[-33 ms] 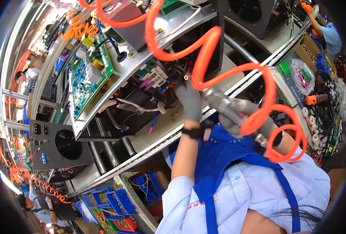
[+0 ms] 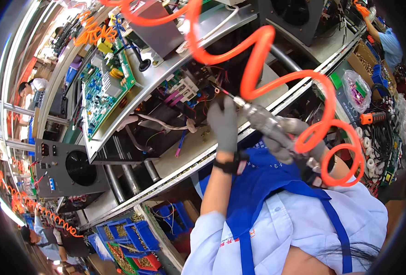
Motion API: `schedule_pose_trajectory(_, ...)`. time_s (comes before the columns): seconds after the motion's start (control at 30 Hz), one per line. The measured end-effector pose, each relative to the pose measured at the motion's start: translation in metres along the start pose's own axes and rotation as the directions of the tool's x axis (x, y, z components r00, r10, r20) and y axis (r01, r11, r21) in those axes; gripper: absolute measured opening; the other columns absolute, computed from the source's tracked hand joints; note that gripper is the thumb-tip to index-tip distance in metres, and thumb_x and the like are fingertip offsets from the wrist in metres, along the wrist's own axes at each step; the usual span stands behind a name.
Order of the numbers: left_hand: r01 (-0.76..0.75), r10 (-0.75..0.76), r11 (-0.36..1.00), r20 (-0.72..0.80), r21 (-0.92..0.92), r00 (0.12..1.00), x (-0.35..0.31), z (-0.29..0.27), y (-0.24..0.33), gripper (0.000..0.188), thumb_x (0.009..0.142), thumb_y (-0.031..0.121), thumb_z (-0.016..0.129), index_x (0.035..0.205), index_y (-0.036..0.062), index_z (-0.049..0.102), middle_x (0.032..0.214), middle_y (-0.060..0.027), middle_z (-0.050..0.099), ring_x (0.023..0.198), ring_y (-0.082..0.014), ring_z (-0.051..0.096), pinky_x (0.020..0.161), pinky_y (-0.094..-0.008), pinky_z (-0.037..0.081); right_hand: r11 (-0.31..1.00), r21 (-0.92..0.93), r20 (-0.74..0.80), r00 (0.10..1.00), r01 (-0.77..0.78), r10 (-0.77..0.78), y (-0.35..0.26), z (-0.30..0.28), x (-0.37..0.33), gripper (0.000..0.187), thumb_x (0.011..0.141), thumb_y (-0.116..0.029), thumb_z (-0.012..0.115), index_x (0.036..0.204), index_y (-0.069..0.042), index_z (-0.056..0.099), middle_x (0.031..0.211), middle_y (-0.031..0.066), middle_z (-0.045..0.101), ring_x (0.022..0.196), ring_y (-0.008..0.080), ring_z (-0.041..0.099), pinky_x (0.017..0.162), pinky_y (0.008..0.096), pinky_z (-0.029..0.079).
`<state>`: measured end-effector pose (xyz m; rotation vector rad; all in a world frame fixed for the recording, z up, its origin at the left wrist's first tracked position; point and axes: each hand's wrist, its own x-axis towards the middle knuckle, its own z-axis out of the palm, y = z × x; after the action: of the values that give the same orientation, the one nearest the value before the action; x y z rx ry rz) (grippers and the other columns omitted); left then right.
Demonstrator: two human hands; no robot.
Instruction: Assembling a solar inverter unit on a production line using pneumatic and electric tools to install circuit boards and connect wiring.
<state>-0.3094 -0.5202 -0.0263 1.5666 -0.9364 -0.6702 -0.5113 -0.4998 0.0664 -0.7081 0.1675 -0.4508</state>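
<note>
My right hand [image 2: 283,144], in a grey glove, is wrapped round a silver air screwdriver [image 2: 261,118]. Its thin bit points up and left toward the inside of a dark metal chassis. An orange coiled air hose [image 2: 262,87] loops over the tool and arm. My left hand [image 2: 223,126], gloved in grey, is closed just below the bit, its fingertips at the chassis opening; what they pinch cannot be made out. Beside it in the chassis are a white connector block [image 2: 186,89] with purple parts and a white cable bundle [image 2: 166,127].
Above the chassis a metal panel carries a green circuit board [image 2: 106,94]. A grey unit with a fan [image 2: 72,168] stands at left on the roller conveyor [image 2: 128,176]. Blue screw bins [image 2: 141,236] sit below. A bench at right holds an orange-handled tool [image 2: 372,118] and cables.
The screwdriver has tilted and shifted slightly right, and its bit now shows beside the left fingers. The hose coils have swung right. My left hand has drawn back a little.
</note>
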Motion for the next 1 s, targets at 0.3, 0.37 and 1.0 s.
schedule_pose_trajectory(0.3, 0.281, -0.151, 0.69, -0.247, 0.667, 0.957, -0.069, -0.073, -0.017, 0.039, 0.079, 0.024, 0.066, 0.107, -0.0007, 0.054, 0.091, -0.0238, 0.065, 0.082, -0.039, 0.065, 0.076, -0.0462, 0.051, 0.95, 0.251, -0.189, 0.953, -0.185, 0.235, 0.0, -0.012, -0.06, 0.063, 0.088, -0.045, 0.053, 0.129, 0.002, 0.043, 0.07, 0.0071, 0.049, 0.045, 0.0092, 0.041, 0.037, 0.0234, 0.032)
schedule_pose_trajectory(0.37, 0.245, -0.109, 0.633, -0.229, 0.734, 0.967, -0.063, -0.07, -0.017, 0.039, 0.08, 0.025, 0.065, 0.107, -0.0011, 0.054, 0.092, -0.0244, 0.065, 0.084, -0.0404, 0.064, 0.076, -0.0474, 0.05, 0.957, 0.23, -0.204, 0.953, -0.175, 0.223, 0.002, -0.012, -0.062, 0.059, 0.089, -0.045, 0.054, 0.124, 0.002, 0.047, 0.069, 0.0072, 0.05, 0.046, 0.0088, 0.042, 0.037, 0.0235, 0.033)
schedule_pose_trajectory(1.0, 0.324, -0.33, 0.941, 0.055, 0.101, 0.942, -0.068, -0.079, 0.005, 0.025, 0.083, 0.014, 0.058, 0.099, -0.0048, 0.061, 0.074, -0.0113, 0.063, 0.06, -0.0193, 0.061, 0.052, -0.0294, 0.047, 0.919, 0.233, -0.038, 0.941, -0.319, 0.336, 0.0, -0.037, -0.078, 0.062, 0.085, -0.038, 0.062, 0.129, -0.001, 0.04, 0.079, 0.0112, 0.054, 0.052, 0.0139, 0.048, 0.042, 0.0274, 0.04)
